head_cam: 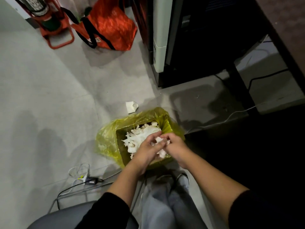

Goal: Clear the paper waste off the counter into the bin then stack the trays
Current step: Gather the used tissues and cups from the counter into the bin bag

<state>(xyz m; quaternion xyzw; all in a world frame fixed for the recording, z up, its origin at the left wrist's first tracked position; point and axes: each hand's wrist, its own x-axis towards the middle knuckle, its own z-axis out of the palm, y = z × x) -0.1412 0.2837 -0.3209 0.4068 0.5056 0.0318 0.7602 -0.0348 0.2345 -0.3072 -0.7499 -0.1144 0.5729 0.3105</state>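
A bin lined with a yellow plastic bag point(107, 139) stands on the floor in front of me. White paper scraps point(142, 134) fill its inside. My left hand point(146, 149) and my right hand point(175, 144) are pressed together right over the bin's opening. Between them they hold a bunch of crumpled white paper point(160, 146), with fingers curled round it from both sides. A loose piece of white paper point(131, 106) lies on the floor just behind the bin. No counter surface with trays shows here.
An orange bag point(112, 25) and an orange stand with a fire extinguisher point(49, 17) sit at the back left. A dark cabinet point(189, 38) and a table leg point(239, 86) stand on the right. Cables and an adapter point(90, 180) lie by a grey chair seat point(66, 217).
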